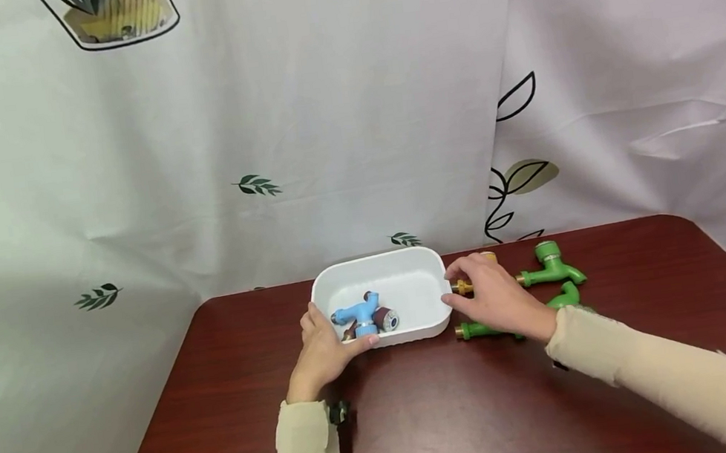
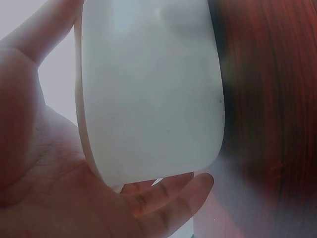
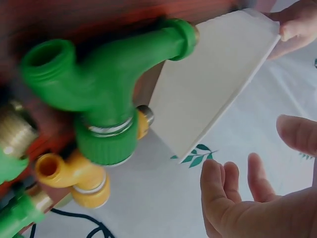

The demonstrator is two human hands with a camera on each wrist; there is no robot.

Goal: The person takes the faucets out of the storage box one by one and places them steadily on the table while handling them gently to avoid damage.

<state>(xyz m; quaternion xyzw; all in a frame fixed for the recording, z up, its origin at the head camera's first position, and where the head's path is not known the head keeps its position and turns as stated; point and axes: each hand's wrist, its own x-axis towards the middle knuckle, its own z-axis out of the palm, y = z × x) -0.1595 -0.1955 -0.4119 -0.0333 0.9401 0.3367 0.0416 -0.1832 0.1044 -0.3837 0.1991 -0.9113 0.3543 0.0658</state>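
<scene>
A white plastic tub lies near the back of the table, with a blue tap and a maroon tap inside. My left hand grips its left end, thumb along the front rim and fingers round the side. In the left wrist view, the tub's smooth outer wall fills the space between thumb and fingers. My right hand hovers at the right end, thumb and fingers apart and relaxed. The right wrist view shows that hand with nothing in it.
To the right of the tub lie several taps: a green tap at the back, another green tap nearer, and a yellow tap partly hidden by my right hand in the head view. A printed cloth hangs behind the dark red table.
</scene>
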